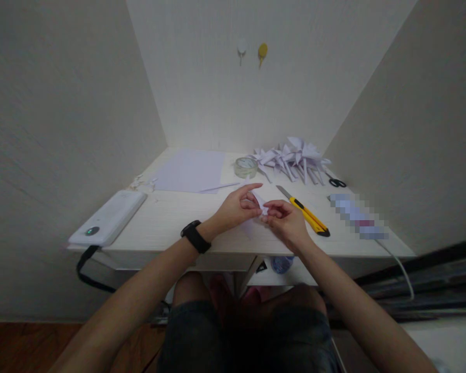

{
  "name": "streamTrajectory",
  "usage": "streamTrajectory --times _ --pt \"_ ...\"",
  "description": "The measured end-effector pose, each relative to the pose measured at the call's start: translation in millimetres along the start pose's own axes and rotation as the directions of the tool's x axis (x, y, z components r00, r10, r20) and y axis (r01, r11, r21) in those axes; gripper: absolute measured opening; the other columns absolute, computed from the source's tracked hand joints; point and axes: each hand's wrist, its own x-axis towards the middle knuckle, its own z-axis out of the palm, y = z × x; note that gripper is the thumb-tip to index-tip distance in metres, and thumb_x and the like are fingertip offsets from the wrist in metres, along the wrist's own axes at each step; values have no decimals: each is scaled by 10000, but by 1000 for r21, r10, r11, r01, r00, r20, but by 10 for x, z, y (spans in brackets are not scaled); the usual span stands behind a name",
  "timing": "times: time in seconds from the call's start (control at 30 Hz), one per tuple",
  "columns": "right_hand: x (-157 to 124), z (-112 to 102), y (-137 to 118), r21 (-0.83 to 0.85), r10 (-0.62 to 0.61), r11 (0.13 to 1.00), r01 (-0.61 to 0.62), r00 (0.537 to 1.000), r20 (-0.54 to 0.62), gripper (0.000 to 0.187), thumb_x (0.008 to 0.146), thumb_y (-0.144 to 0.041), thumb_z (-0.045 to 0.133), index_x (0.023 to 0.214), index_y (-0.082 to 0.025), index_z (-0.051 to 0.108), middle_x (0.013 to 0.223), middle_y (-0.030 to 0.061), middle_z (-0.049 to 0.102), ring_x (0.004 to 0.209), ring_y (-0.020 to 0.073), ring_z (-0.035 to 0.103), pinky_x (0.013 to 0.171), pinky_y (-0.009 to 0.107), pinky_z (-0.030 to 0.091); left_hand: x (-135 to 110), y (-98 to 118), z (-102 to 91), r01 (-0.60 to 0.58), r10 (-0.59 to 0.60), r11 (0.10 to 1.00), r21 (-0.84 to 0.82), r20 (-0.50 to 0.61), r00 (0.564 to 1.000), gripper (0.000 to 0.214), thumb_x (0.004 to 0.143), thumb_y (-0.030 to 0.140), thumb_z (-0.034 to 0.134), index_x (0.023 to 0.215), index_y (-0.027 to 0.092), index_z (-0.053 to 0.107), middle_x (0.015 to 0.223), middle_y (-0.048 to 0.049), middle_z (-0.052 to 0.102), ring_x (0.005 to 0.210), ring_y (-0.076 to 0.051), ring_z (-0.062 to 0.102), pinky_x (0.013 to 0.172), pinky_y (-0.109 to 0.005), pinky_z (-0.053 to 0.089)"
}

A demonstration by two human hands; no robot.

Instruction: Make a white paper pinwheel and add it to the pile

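Both hands meet over the middle of a pale wooden desk (pixel 171 217). My left hand (pixel 236 207), with a black band on its wrist, pinches one side of a small piece of white folded paper (pixel 261 203); its index finger is stretched out above the paper. My right hand (pixel 285 220) pinches the other side of the same paper with curled fingers. A yellow utility knife (pixel 306 213) with its blade out lies just right of my right hand.
A pile of folded white paper shapes (pixel 295 158) lies at the back right, beside a roll of clear tape (pixel 246 167) and black scissors (pixel 337 182). Flat white sheets (pixel 190 170) lie at the back left. A white power bank (pixel 108 217) rests at the left edge. Walls close in on three sides.
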Motion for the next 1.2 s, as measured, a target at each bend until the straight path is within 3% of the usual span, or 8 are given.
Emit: streamTrajectory --times 0.3,0.5,0.6,0.7,0.83,0.97,1.1,1.2 --pt "-19 47 -44 -77 -14 997 11 1000 -28 389 535 -340 869 807 -198 630 627 -40 606 491 110 540 420 227 433 -10 77 28 61 -61 998 -18 -16 998 702 678 91 763 1326 127 498 745 28 642 682 -87 629 694 -217 492" --pt "-66 38 -24 -361 -192 917 169 981 -29 356 656 -318 803 921 -214 589 723 -24 633 653 149 612 648 295 500 -14 52 25 87 -86 996 2 -22 996 783 634 60 753 1349 156 448 760 38 628 668 -95 635 672 -229 492" --pt "-79 -31 -179 -574 -248 790 217 969 25 465 678 -343 805 1064 -214 580 760 -12 627 656 168 584 627 309 466 -18 44 32 102 -100 994 25 -49 994 790 617 96 771 1308 201 402 816 48 594 639 -95 634 631 -233 481" --pt "-35 -116 -430 -710 -321 567 417 906 275 570 705 -371 811 1212 -229 593 991 61 612 746 181 570 687 331 470 -1 18 32 119 -114 991 59 -86 990 690 576 115 790 1127 225 390 807 81 525 599 -80 601 584 -214 445" --pt "112 -178 -672 -703 -150 391 595 794 589 398 748 -365 793 1114 -256 680 1098 79 583 926 217 590 818 351 464 30 12 25 149 -153 974 171 9 988 595 537 138 818 917 222 368 746 96 497 579 -70 531 558 -198 381" --pt "245 -181 -717 -731 44 246 637 745 665 295 707 -422 821 907 -220 740 932 67 600 891 235 583 794 350 447 56 69 42 173 -217 932 318 109 970 507 551 157 805 845 209 396 707 85 505 602 -90 497 553 -210 340" --pt "286 -170 -726 -695 8 108 711 698 716 310 668 -452 843 811 -190 757 968 110 609 952 275 550 832 377 433 123 112 71 168 -226 876 453 78 971 460 536 166 806 805 198 435 693 79 510 610 -101 471 551 -220 314" --pt "302 -162 -747 -655 -33 79 751 659 751 322 654 -466 851 785 -186 760 999 122 638 977 290 533 847 390 429 190 147 78 136 -218 853 504 107 970 413 548 144 780 786 197 447 689 73 518 617 -107 473 550 -224 318"
